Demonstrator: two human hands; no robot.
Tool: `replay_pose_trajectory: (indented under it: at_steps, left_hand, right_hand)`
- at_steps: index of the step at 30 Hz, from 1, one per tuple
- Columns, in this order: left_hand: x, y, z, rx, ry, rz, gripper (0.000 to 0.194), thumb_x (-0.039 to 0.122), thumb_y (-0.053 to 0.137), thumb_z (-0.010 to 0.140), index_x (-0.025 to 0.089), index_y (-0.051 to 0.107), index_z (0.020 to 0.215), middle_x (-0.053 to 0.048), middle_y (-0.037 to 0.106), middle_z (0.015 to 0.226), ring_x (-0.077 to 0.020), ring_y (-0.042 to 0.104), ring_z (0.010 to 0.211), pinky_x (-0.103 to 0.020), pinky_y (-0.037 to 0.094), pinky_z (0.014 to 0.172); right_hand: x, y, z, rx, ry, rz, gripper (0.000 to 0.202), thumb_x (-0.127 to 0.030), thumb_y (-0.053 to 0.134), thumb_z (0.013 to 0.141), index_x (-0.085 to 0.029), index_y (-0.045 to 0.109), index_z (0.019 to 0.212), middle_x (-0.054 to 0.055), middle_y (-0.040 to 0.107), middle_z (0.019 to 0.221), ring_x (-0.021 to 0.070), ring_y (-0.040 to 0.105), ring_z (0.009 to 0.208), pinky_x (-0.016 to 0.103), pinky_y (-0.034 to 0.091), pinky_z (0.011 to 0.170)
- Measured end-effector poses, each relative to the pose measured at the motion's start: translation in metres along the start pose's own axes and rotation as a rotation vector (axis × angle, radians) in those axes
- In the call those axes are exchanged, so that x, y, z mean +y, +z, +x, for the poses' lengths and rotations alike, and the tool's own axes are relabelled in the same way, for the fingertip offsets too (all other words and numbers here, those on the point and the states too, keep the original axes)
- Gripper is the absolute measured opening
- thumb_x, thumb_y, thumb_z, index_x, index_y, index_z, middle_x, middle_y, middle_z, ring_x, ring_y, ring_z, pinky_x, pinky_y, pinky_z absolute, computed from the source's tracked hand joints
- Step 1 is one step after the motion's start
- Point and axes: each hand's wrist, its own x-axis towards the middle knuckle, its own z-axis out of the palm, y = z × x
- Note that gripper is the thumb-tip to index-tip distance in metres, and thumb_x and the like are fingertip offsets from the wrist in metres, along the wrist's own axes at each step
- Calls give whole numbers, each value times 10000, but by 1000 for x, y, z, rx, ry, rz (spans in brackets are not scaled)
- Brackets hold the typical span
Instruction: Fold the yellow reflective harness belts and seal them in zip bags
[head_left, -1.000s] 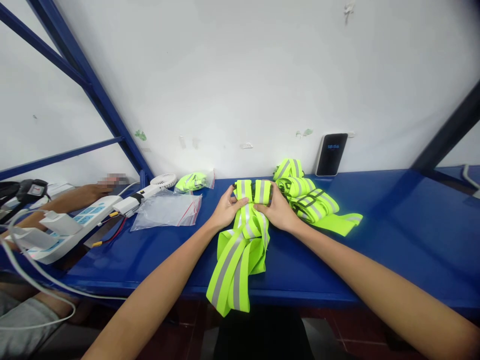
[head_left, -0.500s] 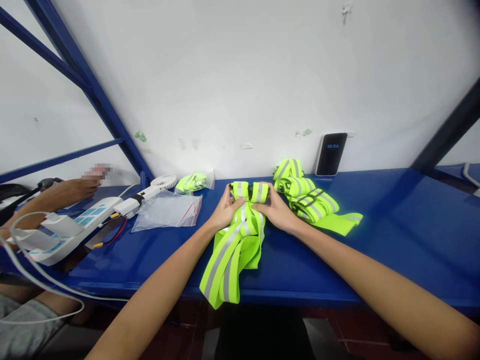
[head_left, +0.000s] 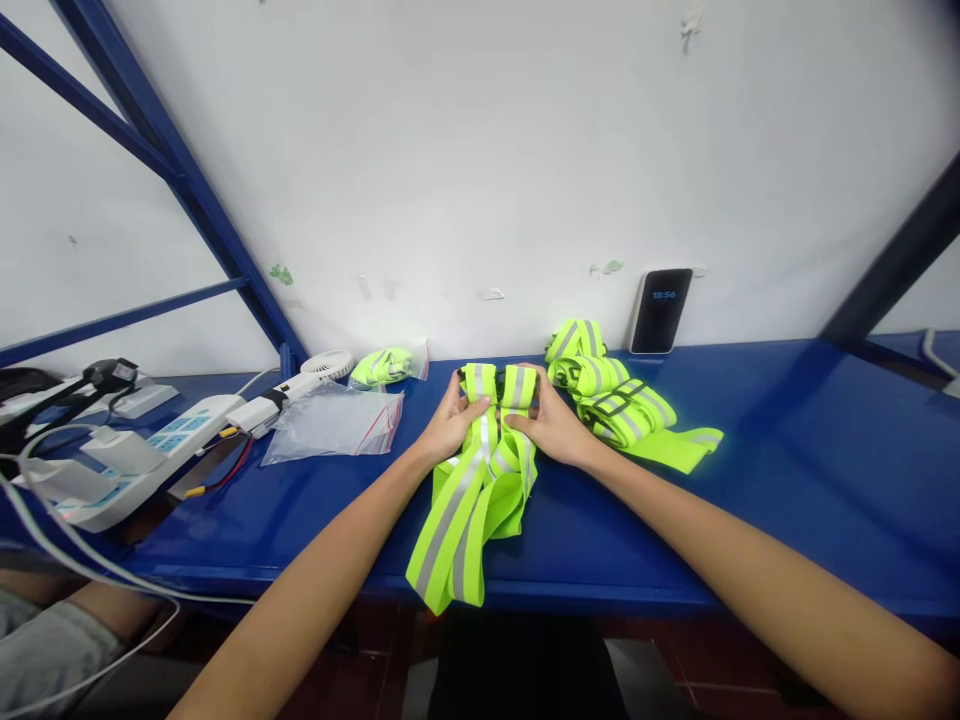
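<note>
Here, before me, the left hand point(head_left: 449, 424) and right hand point(head_left: 556, 422), both part-closed, gripped opposite sides of the reflective strap point(head_left: 451, 520) over the blue table point(head_left: 787, 460), presumably to keep its folds aligned

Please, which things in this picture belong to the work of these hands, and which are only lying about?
Seemingly in the work:
- yellow-green fabric straps with grey stripes, held by the left hand and right hand
- matching strap pile
- probably the flat clear plastic packaging and bagged yellow-green bundle

Apparently lying about:
- upright black-screened device
- round white fan
- long white power strip
</note>
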Motion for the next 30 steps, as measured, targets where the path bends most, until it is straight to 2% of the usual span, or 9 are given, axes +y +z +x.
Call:
replay_pose_trajectory:
  at_steps: [4, 6, 10, 14, 20, 22, 25, 28, 30]
  left_hand:
    - [4, 0, -2, -15, -11, 68, 719, 365, 772, 742, 245, 371, 1326, -55, 684, 971, -203, 684, 773, -353, 557, 711]
    - [5, -1, -2, -37, -4, 86, 691, 366, 758, 760, 244, 380, 1325, -38, 680, 915, -191, 674, 756, -348, 552, 724]
    - [2, -1, 0, -41, 55, 82, 650, 346, 749, 772, 244, 408, 1316, -53, 682, 994, -213, 669, 943, -373, 520, 883]
    - [-1, 1, 1, 8, 131, 87, 577, 324, 751, 768, 242, 463, 1261, -86, 643, 1190, -237, 634, 1092, -381, 495, 948]
    - [-1, 4, 1, 19, 144, 69, 558, 311, 764, 747, 218, 461, 1206, -84, 685, 1090, -236, 689, 944, -371, 540, 845]
    - [-1, 3, 2, 42, 140, 74, 558, 315, 773, 731, 211, 466, 1186, -82, 686, 1074, -233, 693, 911, -362, 546, 816]
    - [-1, 0, 3, 68, 156, 90, 541, 312, 777, 717, 207, 483, 1159, -75, 681, 1068, -225, 689, 891, -342, 546, 785]
    - [1, -4, 4, 91, 205, 120, 462, 283, 771, 704, 197, 522, 1083, -56, 677, 1028, -206, 675, 875, -314, 532, 765]
    - [3, -6, 5, 117, 232, 154, 408, 244, 764, 684, 189, 549, 1026, -41, 668, 998, -191, 656, 871, -292, 516, 754]
  right_hand:
    - [-1, 2, -1, 24, 7, 23, 705, -165, 674, 714, -264, 356, 1335, 61, 570, 1231, 234, 635, 1039, 414, 519, 933]
    - [-4, 3, -3, 21, 27, 61, 786, -168, 683, 711, -269, 309, 1395, 75, 556, 1282, 246, 635, 1072, 419, 524, 932]
    - [-11, 6, -6, 21, 64, 155, 936, -186, 698, 713, -281, 186, 1491, 92, 521, 1359, 256, 645, 1087, 417, 543, 910]
    - [-13, 7, -6, 118, 70, 150, 1022, -170, 736, 658, -284, 195, 1518, 97, 556, 1316, 268, 662, 1010, 425, 566, 853]
    - [-14, 8, -8, 162, 64, 112, 1071, -157, 726, 658, -289, 135, 1542, 98, 590, 1250, 243, 673, 859, 422, 570, 794]
    - [-16, 8, -8, 140, 66, 129, 1033, -177, 728, 670, -293, 168, 1529, 90, 602, 1228, 245, 671, 872, 417, 569, 790]
    - [-18, 8, -7, 60, 69, 202, 869, -229, 732, 705, -305, 298, 1454, 63, 625, 1182, 243, 662, 935, 397, 561, 805]
    - [-19, 7, -5, 2, 115, 341, 602, -314, 713, 760, -330, 461, 1307, 13, 652, 1109, 215, 650, 956, 354, 539, 812]
    - [-20, 7, -2, -1, 183, 447, 410, -386, 670, 805, -322, 564, 1195, -4, 676, 1040, 194, 651, 891, 332, 523, 779]
